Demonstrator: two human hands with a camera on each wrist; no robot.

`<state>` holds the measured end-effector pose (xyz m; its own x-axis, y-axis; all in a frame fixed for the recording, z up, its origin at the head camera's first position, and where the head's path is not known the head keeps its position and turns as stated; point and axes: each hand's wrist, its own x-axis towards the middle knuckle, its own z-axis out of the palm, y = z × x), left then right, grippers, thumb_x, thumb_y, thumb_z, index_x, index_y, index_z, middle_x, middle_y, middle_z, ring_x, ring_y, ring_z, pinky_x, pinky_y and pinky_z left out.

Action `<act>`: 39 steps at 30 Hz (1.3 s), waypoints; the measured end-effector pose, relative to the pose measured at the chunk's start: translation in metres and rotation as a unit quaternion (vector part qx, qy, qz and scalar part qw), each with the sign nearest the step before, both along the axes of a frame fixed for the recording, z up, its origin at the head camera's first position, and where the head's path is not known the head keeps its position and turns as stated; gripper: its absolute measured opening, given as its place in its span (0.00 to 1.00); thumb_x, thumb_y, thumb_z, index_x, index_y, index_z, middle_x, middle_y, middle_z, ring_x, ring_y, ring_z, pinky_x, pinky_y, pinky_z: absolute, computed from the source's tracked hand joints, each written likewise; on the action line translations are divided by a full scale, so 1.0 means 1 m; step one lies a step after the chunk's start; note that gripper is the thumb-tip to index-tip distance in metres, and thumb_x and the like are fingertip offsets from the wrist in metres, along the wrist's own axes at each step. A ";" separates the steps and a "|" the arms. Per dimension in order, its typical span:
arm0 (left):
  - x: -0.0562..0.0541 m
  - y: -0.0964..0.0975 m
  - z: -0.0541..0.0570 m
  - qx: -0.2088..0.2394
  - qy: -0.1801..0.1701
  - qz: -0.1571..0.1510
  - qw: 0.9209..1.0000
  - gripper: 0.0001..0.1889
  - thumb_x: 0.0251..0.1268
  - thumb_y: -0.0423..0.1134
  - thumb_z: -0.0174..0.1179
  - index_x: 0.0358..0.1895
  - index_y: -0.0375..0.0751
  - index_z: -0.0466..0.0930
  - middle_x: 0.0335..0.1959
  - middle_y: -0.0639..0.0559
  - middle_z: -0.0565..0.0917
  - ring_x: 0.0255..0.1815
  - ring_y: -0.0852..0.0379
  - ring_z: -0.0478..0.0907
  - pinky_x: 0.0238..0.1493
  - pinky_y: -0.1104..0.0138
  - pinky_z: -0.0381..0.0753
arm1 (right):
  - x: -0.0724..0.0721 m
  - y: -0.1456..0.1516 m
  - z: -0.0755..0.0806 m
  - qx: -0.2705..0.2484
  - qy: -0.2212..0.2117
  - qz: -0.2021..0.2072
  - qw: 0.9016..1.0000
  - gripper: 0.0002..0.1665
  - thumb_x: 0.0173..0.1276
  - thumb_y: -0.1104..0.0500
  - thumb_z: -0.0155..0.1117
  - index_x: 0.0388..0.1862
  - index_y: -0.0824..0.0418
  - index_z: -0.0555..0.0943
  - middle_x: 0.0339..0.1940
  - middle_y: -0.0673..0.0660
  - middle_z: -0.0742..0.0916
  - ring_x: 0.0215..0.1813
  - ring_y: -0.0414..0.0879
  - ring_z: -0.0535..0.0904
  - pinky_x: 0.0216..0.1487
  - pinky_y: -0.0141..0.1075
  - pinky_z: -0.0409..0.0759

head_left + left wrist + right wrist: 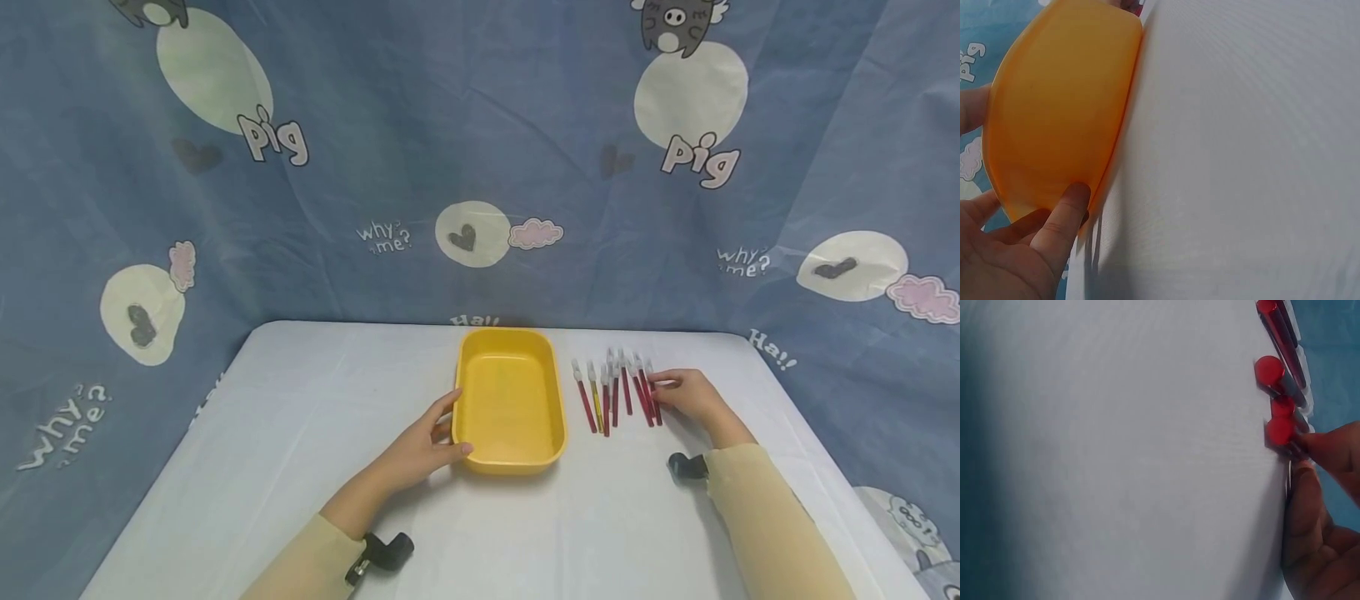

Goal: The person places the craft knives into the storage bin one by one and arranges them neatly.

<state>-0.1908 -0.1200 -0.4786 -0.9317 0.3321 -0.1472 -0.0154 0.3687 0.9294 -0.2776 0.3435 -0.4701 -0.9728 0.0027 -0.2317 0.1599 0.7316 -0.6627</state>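
The left hand [417, 452] is gripping the yellow tray [504, 400] by its left edge; the tray is showing a bare floor, so the work is looking barely begun; just right of it, the capped pens [616, 403] are all lying out on the white table [345, 375]; farthest right, the right hand [688, 395] is pinching the end pen [658, 414].

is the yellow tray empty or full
Empty: in the head view, the yellow tray shows a bare floor; the pen-like sticks lie outside it.
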 end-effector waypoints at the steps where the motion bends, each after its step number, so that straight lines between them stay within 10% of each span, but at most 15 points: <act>1: 0.000 0.000 0.000 -0.001 0.000 0.001 1.000 0.47 0.62 0.49 0.71 0.80 0.61 0.51 0.80 0.51 0.56 0.73 0.45 0.67 0.66 0.49 0.73 | 0.000 0.000 -0.001 -0.002 0.002 -0.001 1.000 0.25 0.69 0.61 0.66 0.64 0.68 0.78 0.53 0.70 0.85 0.45 0.50 0.84 0.47 0.42 0.84; 14: 0.000 -0.001 -0.003 -0.006 0.005 0.000 1.000 0.47 0.62 0.49 0.71 0.81 0.59 0.51 0.80 0.48 0.56 0.73 0.43 0.66 0.67 0.50 0.73 | 0.004 0.006 -0.009 -0.059 0.002 -0.023 0.998 0.29 0.73 0.58 0.62 0.69 0.69 0.73 0.59 0.71 0.82 0.49 0.53 0.86 0.50 0.43 0.84; 29: 0.000 -0.002 -0.004 0.005 0.003 -0.003 1.000 0.48 0.61 0.51 0.71 0.80 0.61 0.52 0.81 0.49 0.54 0.74 0.44 0.66 0.67 0.48 0.72 | 0.025 0.012 0.000 -0.125 0.017 -0.049 0.991 0.32 0.73 0.59 0.62 0.72 0.68 0.69 0.64 0.73 0.78 0.45 0.35 0.82 0.47 0.30 0.83; 39: 0.000 -0.004 -0.002 0.014 0.001 -0.007 1.000 0.47 0.61 0.50 0.71 0.80 0.61 0.51 0.81 0.49 0.54 0.74 0.42 0.65 0.67 0.47 0.72 | 0.034 0.004 0.020 -0.307 0.018 -0.057 0.950 0.31 0.72 0.66 0.63 0.71 0.73 0.68 0.42 0.48 0.87 0.42 0.33 0.84 0.46 0.28 0.84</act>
<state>-0.1908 -0.1238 -0.4807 -0.9271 0.3490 -0.1363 -0.0095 0.3419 0.9397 -0.2435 0.3474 -0.4500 -0.9817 -0.0165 -0.1899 0.1837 0.1844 -0.9655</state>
